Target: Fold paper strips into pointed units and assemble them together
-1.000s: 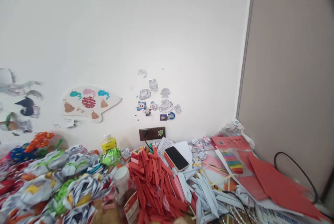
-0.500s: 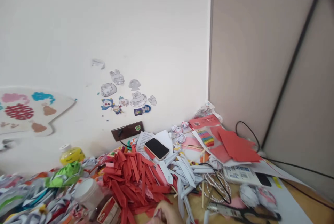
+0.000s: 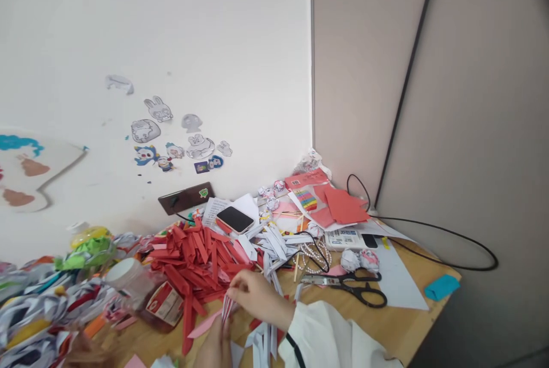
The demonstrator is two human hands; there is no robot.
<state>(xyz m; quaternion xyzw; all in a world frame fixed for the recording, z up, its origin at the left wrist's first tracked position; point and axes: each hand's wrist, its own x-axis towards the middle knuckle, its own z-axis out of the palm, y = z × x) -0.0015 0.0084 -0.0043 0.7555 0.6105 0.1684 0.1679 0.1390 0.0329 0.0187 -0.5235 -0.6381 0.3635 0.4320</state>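
Low in the middle of the head view, my left hand grips a red-and-white folded paper piece from below. The fingertips of my right hand pinch the upper end of this same piece. Beside and behind both hands spreads a heap of red folded paper strips. White folded paper strips lie beyond my right hand, with more near its white sleeve. A pink paper strip lies just left of my left hand.
Black-handled scissors lie right of my hands. A bottle with a red label lies at the left, by a clear jar. Further back are a phone, red paper sheets and a black cable. Woven paper pieces fill the left.
The view has swung right and tilted down, so things appear further left and higher. Both hands and the folded paper now show more fully, along with the right sleeve.
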